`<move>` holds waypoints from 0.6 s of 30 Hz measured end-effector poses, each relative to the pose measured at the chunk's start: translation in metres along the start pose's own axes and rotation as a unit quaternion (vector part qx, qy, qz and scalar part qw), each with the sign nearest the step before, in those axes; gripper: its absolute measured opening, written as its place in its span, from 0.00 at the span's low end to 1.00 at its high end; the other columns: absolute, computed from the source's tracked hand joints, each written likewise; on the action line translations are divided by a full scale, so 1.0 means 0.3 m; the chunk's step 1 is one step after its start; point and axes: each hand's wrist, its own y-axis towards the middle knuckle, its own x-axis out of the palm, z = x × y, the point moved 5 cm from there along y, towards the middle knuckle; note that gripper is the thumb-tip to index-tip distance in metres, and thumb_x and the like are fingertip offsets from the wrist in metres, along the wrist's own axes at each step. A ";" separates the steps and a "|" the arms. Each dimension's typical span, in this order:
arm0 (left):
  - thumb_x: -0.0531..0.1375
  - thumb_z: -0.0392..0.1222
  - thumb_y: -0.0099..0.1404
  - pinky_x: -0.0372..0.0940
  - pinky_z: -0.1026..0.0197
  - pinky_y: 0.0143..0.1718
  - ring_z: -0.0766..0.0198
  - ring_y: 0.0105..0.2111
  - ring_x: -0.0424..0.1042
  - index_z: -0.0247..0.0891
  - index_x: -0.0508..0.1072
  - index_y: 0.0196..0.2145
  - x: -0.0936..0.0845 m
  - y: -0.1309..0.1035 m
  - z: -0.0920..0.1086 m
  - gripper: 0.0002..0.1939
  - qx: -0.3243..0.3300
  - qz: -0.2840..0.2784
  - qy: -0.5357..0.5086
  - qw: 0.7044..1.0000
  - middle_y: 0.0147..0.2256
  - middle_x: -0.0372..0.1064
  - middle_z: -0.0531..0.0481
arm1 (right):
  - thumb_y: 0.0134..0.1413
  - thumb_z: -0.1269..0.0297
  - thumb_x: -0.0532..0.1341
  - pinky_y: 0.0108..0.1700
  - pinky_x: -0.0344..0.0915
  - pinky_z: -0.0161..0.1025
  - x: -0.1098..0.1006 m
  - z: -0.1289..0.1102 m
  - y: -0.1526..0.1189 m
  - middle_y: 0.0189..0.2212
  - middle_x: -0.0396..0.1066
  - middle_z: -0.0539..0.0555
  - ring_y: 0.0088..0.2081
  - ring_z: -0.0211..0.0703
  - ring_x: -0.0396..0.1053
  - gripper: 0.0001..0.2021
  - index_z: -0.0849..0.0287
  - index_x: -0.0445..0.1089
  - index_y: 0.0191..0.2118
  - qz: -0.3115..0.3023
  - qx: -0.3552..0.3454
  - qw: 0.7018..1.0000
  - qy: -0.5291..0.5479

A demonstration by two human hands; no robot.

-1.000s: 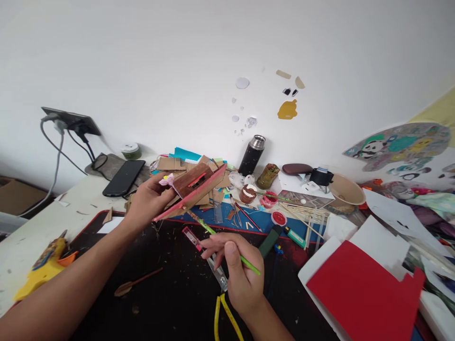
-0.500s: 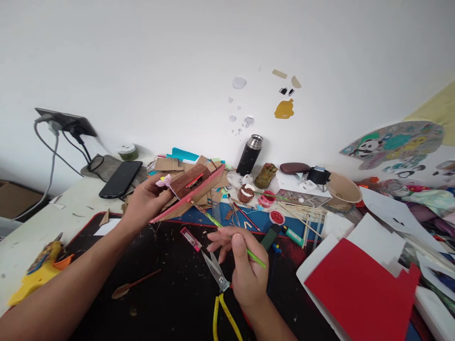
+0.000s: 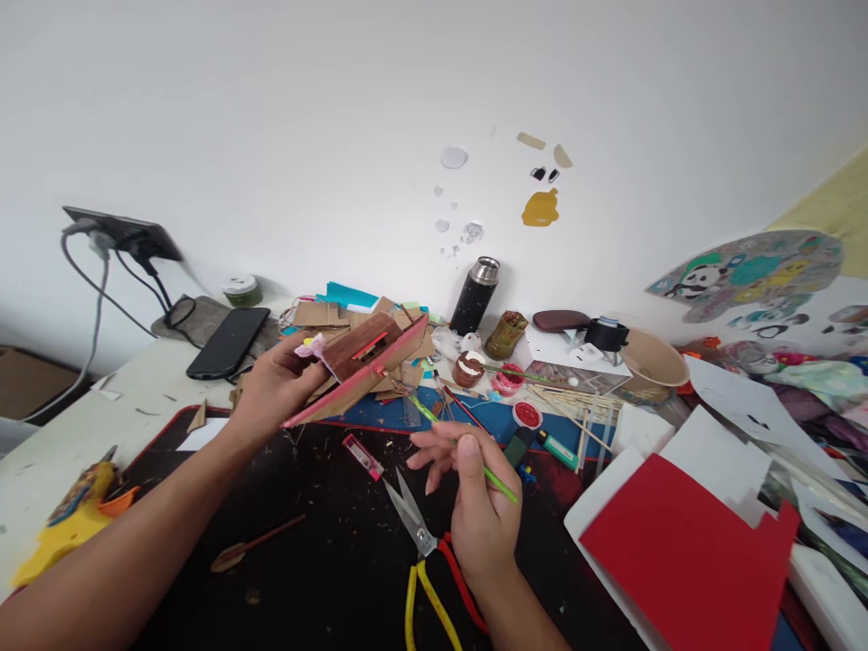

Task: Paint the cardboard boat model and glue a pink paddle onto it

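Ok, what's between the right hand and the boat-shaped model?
Head view: the green brush, held in the right hand, tip pointing at the boat-shaped model; contact unclear. Blue mat beneath.

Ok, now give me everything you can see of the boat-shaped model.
The boat-shaped model has a brown, boxy upper part with a dark opening edged in red. Its long pinkish rim sits above a tan side that looks like cardboard or wood. A pink-and-yellow ornament shows at its left end. The left hand holds that end above the desk, the model slanting up to the right. The brush points at its near side; contact is unclear.
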 end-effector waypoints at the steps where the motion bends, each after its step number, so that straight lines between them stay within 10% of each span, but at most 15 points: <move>1: 0.73 0.60 0.54 0.68 0.58 0.36 0.57 0.32 0.73 0.41 0.76 0.33 0.000 0.000 0.000 0.20 0.000 -0.001 0.000 1.000 0.31 0.79 0.51 | 0.78 0.53 0.59 0.23 0.72 0.36 -0.002 0.000 0.001 0.38 0.87 0.61 0.30 0.48 0.84 0.17 0.58 0.81 0.46 0.002 0.000 1.000 0.003; 18: 0.72 0.56 0.57 0.69 0.59 0.37 0.57 0.33 0.74 0.40 0.77 0.35 -0.002 -0.002 0.007 0.18 0.007 -0.003 0.007 1.000 0.33 0.81 0.50 | 0.79 0.58 0.59 0.26 0.71 0.33 0.036 -0.004 -0.022 0.39 0.87 0.61 0.32 0.44 0.84 0.15 0.56 0.82 0.48 -0.067 -0.006 0.997 0.027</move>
